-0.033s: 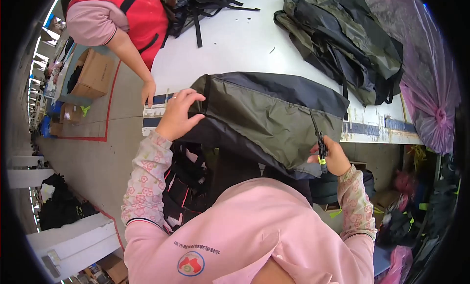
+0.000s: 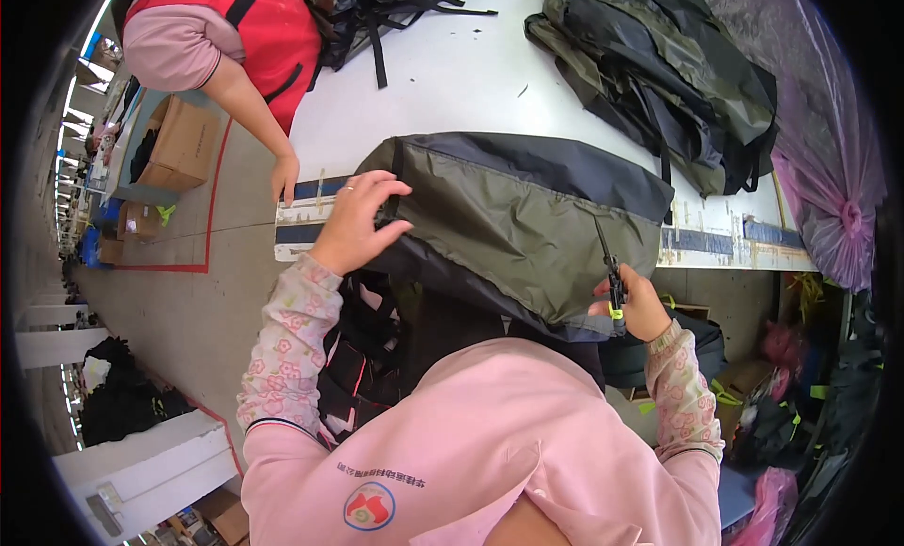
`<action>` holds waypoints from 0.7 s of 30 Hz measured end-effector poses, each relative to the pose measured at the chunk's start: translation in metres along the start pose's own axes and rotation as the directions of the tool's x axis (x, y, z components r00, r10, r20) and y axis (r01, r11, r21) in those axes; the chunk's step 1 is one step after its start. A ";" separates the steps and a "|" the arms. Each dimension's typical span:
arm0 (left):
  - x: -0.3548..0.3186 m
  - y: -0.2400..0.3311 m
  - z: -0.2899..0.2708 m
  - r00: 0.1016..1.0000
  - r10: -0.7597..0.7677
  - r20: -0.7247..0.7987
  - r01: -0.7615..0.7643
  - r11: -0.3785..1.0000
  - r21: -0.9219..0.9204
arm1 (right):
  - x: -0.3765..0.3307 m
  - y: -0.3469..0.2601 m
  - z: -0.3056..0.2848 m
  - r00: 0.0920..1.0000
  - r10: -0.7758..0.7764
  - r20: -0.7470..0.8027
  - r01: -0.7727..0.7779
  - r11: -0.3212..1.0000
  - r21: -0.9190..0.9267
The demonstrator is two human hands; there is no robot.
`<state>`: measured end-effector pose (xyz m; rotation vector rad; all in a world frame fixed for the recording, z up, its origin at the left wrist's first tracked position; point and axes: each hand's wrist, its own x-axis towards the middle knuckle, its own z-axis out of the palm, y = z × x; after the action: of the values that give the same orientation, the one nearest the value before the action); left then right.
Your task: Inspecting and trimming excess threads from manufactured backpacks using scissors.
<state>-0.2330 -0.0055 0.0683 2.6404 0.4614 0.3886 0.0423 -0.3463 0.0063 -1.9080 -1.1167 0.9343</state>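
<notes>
An olive-green and dark grey fabric bag (image 2: 508, 226) lies across the front edge of the white table, its near side hanging toward my body. At its left end is my left hand (image 2: 363, 221), with thumb and fingers apart over the black-edged border; whether the fingertips touch the cloth I cannot tell. My right hand (image 2: 640, 304) is closed around a pair of dark scissors (image 2: 614, 287) with a yellow-green band near the handle. Their thin blades point away from me, over the right part of the bag.
Another olive and black bag (image 2: 659, 85) lies at the far right of the table, beside a pink plastic sack (image 2: 838, 188). At the far left a person in a red apron (image 2: 273, 47) rests a hand on the table's corner. Black straps (image 2: 381, 56) trail at the back.
My left hand has moved slightly right over the bag's left end. My right hand and the scissors have hardly shifted.
</notes>
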 end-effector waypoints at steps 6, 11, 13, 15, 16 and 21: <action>-0.004 0.070 0.099 0.864 0.404 0.299 -0.356 0.912 -0.205 | -0.023 0.024 0.057 0.988 0.153 0.003 -0.152 0.980 0.128; -0.014 0.078 0.133 0.828 0.411 0.382 -0.371 0.912 -0.177 | -0.032 0.024 0.068 0.988 0.154 -0.011 -0.151 0.979 0.140; -0.015 0.073 0.139 0.839 0.393 0.377 -0.365 0.919 -0.147 | -0.034 0.033 0.071 0.989 0.151 -0.006 -0.148 0.975 0.169; -0.017 0.070 0.141 0.850 0.405 0.337 -0.376 0.914 -0.151 | -0.034 0.034 0.069 0.991 0.136 -0.011 -0.132 0.973 0.189; -0.018 0.068 0.141 0.863 0.409 0.296 -0.380 0.912 -0.154 | -0.034 0.032 0.067 0.990 0.140 -0.013 -0.135 0.975 0.174; -0.013 0.072 0.135 0.858 0.411 0.307 -0.371 0.911 -0.181 | -0.031 0.024 0.065 0.987 0.158 -0.019 -0.153 0.974 0.166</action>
<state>-0.1802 -0.1206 -0.0191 2.6021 -0.2126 0.0666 -0.0150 -0.3691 -0.0380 -1.8874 -0.8531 1.0439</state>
